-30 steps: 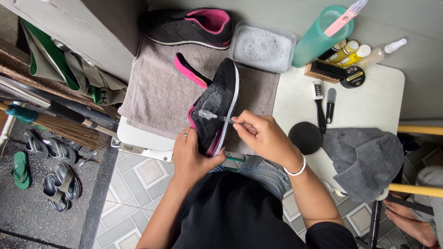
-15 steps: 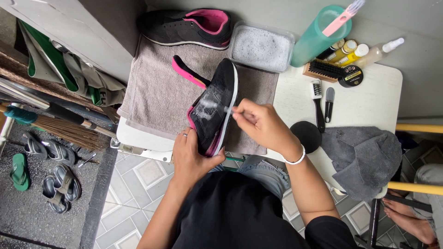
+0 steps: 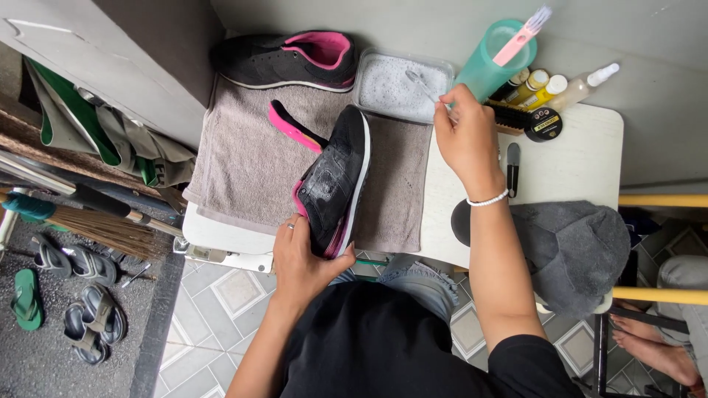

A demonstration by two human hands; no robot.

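Note:
My left hand (image 3: 304,259) grips the heel end of a black sneaker with pink lining (image 3: 335,180), held on its side over a grey towel (image 3: 247,158). The shoe's upper looks wet with foam. My right hand (image 3: 466,136) is up at the back of the table, holding a small clear-handled brush (image 3: 422,82) whose head dips into a clear rectangular tub of soapy water (image 3: 402,85). A pink insole (image 3: 293,127) lies on the towel beside the shoe. The second black and pink sneaker (image 3: 287,57) rests at the towel's far edge.
A teal cup with a pink brush (image 3: 498,55), small bottles (image 3: 549,87), a round tin (image 3: 544,124) and a wooden brush stand at the back right of the white table (image 3: 568,166). A grey cloth (image 3: 571,247) lies at right. A broom (image 3: 88,221) and sandals (image 3: 63,295) are at left.
My right hand has lifted the small brush off the shoe and moved it back and to the right into the soapy tub. My left hand still holds the shoe.

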